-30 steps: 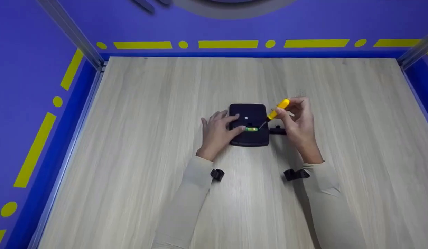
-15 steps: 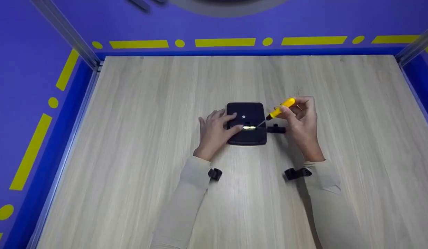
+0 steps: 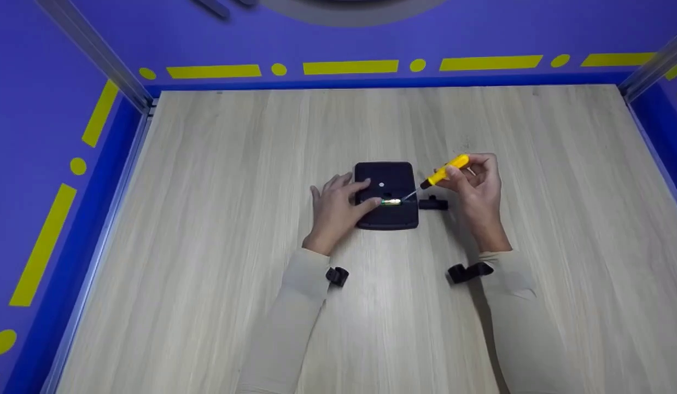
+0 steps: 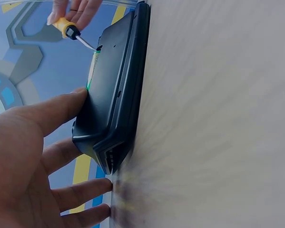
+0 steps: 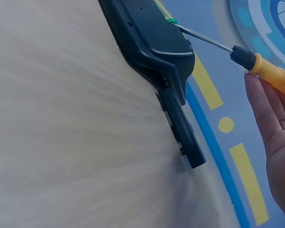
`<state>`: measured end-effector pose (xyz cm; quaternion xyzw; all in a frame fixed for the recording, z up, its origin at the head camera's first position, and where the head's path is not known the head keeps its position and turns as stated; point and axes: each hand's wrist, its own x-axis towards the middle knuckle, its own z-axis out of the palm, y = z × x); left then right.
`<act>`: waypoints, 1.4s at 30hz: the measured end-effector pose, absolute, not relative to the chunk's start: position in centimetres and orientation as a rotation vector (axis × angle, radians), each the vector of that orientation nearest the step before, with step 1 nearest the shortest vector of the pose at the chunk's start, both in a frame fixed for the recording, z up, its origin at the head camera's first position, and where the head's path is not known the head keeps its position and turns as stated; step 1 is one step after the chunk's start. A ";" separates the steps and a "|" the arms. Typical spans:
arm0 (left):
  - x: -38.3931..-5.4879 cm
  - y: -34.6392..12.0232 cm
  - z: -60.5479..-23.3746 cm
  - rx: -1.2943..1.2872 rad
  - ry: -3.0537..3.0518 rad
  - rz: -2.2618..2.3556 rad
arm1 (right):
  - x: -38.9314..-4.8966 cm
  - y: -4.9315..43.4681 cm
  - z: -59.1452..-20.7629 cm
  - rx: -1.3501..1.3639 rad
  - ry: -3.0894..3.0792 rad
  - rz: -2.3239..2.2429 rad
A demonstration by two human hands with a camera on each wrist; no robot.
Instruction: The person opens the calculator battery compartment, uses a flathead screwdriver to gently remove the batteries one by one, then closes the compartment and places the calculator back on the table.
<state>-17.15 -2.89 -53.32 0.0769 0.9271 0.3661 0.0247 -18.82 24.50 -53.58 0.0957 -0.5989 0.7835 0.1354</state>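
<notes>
A flat black device point(image 3: 387, 218) with rounded corners, likely a calculator, lies back up on the table. In its open slot sits a green and silver battery point(image 3: 392, 202). The left hand point(image 3: 334, 214) rests on the device's left side, thumb at the battery's left end and the other fingers spread over the edge and table. From the right, the right hand point(image 3: 482, 200) pinches the yellow handle of a screwdriver point(image 3: 449, 169). The tilted shaft has its tip at the battery's right end, also visible in the right wrist view, where the screwdriver point(image 5: 270, 76) slants across.
Just right of the device lies a small black battery cover point(image 3: 433, 204), below the right hand. The wooden table point(image 3: 234, 219) meets blue walls point(image 3: 338, 44) with yellow marks at the back and sides. A black camera mount point(image 3: 337, 276) sits on each wrist.
The right hand has shifted slightly right, so the screwdriver leans lower, its tip still at the battery's right end. The left hand keeps its place on the device. The head view has drifted slightly.
</notes>
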 end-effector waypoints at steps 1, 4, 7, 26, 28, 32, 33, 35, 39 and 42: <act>-17.1 -2.9 -53.3 0.239 2.867 1.135 | -18.8 24.6 -53.7 0.254 -1.724 2.288; -17.1 -2.9 -53.4 0.241 2.865 1.138 | -18.9 24.8 -54.1 0.185 -1.698 2.337; -17.1 -2.9 -53.4 0.237 2.867 1.138 | -18.9 24.8 -54.3 0.142 -1.668 2.367; -17.2 -3.0 -53.4 0.247 2.864 1.136 | -17.8 23.0 -50.8 0.406 -1.762 2.127; -17.2 -3.0 -53.4 0.249 2.867 1.136 | -17.5 22.5 -50.3 0.457 -1.839 2.015; -17.1 -3.0 -53.4 0.248 2.869 1.137 | -17.0 21.6 -49.6 0.533 -1.982 1.804; -17.1 -3.0 -53.4 0.249 2.870 1.134 | -16.9 21.5 -49.5 0.550 -2.009 1.756; -17.1 -3.0 -53.3 0.250 2.869 1.132 | -16.8 21.1 -49.4 0.570 -2.045 1.676; -17.1 -3.0 -53.3 0.245 2.867 1.126 | -16.5 20.3 -49.3 0.615 -2.087 1.508; -17.1 -3.0 -53.2 0.238 2.868 1.113 | -16.4 19.8 -49.3 0.675 -2.080 1.411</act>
